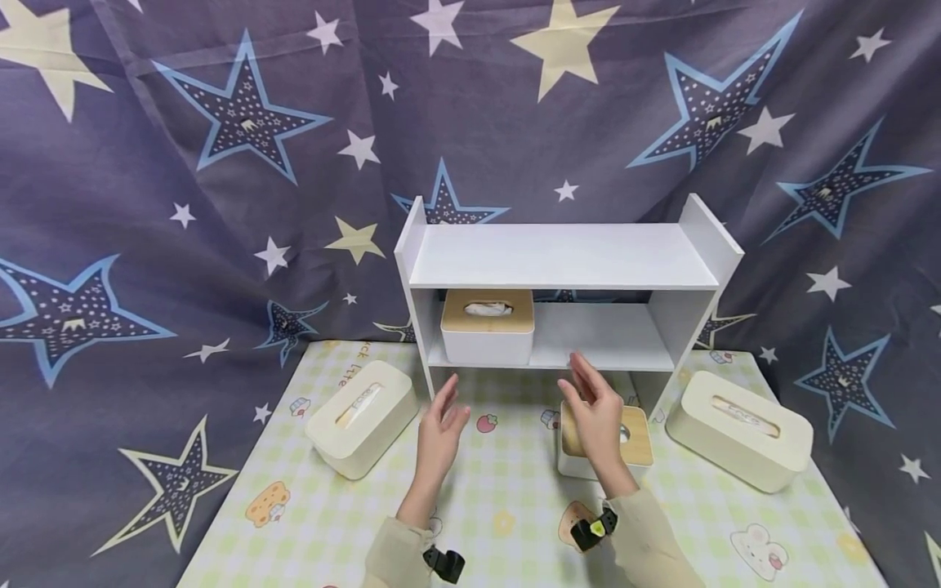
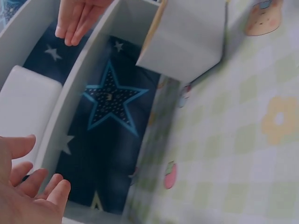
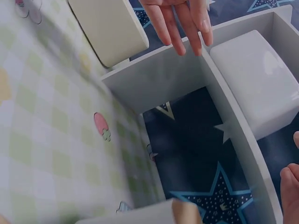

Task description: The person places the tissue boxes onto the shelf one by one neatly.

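My left hand (image 1: pixel 439 433) is held up with its fingers straight and nothing in them, in front of the shelf's left side. My right hand (image 1: pixel 599 425) is likewise extended and holds nothing; in the head view it overlaps a wood-lidded white tissue box (image 1: pixel 642 441) on the table. Another tissue box (image 1: pixel 487 347), also white with a wooden lid, sits at the left end of the white shelf's (image 1: pixel 562 255) middle board. From the right wrist, that shelved box (image 3: pixel 257 79) appears just past the board edge, between both hands.
A cream tissue box (image 1: pixel 363 420) lies slanted on the table left of the shelf, and a similar cream box (image 1: pixel 738 433) is on the right. A checked cloth (image 1: pixel 507 482) covers the table. Behind the shelf hangs a dark star-patterned curtain (image 1: pixel 470 122).
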`<state>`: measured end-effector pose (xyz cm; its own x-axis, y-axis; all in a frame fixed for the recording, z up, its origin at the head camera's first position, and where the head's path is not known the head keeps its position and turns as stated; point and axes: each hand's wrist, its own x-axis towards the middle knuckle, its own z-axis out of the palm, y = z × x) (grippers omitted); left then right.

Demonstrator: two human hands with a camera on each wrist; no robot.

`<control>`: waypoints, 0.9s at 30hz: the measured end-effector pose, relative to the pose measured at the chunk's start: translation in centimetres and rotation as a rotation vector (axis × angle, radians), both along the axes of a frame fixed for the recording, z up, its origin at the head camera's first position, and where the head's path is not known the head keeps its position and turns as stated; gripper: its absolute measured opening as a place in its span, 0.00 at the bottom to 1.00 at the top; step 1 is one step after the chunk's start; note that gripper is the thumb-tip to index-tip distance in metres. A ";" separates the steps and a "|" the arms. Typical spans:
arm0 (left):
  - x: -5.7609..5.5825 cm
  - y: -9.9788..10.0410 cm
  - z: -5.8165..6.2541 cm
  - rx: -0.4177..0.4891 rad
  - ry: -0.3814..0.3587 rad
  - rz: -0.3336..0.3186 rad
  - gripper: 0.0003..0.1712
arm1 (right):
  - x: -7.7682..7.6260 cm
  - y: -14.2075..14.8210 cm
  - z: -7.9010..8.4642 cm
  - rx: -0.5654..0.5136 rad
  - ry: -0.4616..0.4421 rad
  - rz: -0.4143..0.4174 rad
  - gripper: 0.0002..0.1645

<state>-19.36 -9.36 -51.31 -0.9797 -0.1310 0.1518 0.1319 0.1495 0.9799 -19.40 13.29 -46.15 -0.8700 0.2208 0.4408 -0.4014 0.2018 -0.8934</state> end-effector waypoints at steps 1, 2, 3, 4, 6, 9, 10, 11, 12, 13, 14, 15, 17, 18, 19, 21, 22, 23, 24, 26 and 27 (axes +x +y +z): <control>0.1 0.2 -0.3 -0.001 -0.002 -0.006 0.34 | 0.1 0.2 -0.2 -0.002 -0.003 -0.001 0.28; 0.2 0.4 -0.5 0.000 -0.007 -0.012 0.34 | 0.2 0.4 -0.3 -0.003 -0.009 -0.002 0.28; 0.3 0.7 -0.8 -0.004 -0.014 -0.016 0.33 | 0.3 0.6 -0.5 -0.006 -0.016 -0.003 0.28; 0.4 1.0 -1.0 -0.009 -0.018 -0.027 0.33 | 0.4 0.7 -0.7 -0.007 -0.022 -0.006 0.28; 0.5 1.5 -1.5 -0.021 -0.022 -0.047 0.33 | 0.6 1.1 -1.0 -0.010 -0.033 -0.010 0.28; 0.8 2.4 -2.3 -0.028 -0.043 -0.073 0.33 | 1.0 1.7 -1.3 -0.010 -0.041 -0.022 0.28; 0.8 2.7 -2.5 -0.024 -0.051 -0.081 0.33 | 1.1 1.9 -1.4 -0.006 -0.043 -0.031 0.28; 0.9 2.9 -2.7 -0.021 -0.054 -0.086 0.33 | 1.2 2.1 -1.5 -0.002 -0.042 -0.039 0.28; 1.0 3.2 -2.9 -0.013 -0.064 -0.091 0.33 | 1.3 2.3 -1.6 0.003 -0.038 -0.049 0.28; 1.0 3.5 -3.0 -0.007 -0.069 -0.096 0.33 | 1.4 2.5 -1.7 0.007 -0.037 -0.062 0.27; 1.0 3.8 -3.1 -0.010 -0.075 -0.102 0.33 | 1.5 2.7 -1.8 0.015 -0.036 -0.075 0.27; 1.0 4.0 -3.3 -0.011 -0.074 -0.111 0.33 | 1.6 3.0 -1.9 0.017 -0.035 -0.089 0.27; 1.1 4.5 -3.5 -0.012 -0.071 -0.130 0.33 | 1.8 3.4 -2.2 0.016 -0.030 -0.111 0.26; 1.1 4.7 -3.6 -0.015 -0.074 -0.139 0.33 | 1.9 3.6 -2.3 0.016 -0.027 -0.119 0.26; 1.1 4.9 -3.8 -0.025 -0.070 -0.148 0.33 | 2.0 3.8 -2.4 0.016 -0.027 -0.127 0.26; 1.0 5.4 -4.0 -0.030 -0.064 -0.161 0.33 | 2.2 4.3 -2.7 0.018 -0.017 -0.137 0.26; 1.1 5.6 -4.1 -0.033 -0.067 -0.163 0.33 | 2.3 4.5 -2.8 0.015 -0.015 -0.143 0.26; 1.1 5.8 -4.2 -0.036 -0.064 -0.166 0.33 | 2.5 4.7 -2.9 0.015 -0.013 -0.150 0.26; 1.0 6.1 -4.4 -0.039 -0.065 -0.168 0.32 | 2.6 4.9 -3.0 0.014 -0.012 -0.155 0.26; 1.0 6.5 -4.6 -0.048 -0.064 -0.171 0.32 | 2.9 5.4 -3.2 0.010 -0.017 -0.168 0.26; 1.0 6.7 -4.6 -0.056 -0.066 -0.173 0.31 | 3.0 5.6 -3.3 0.008 -0.021 -0.176 0.26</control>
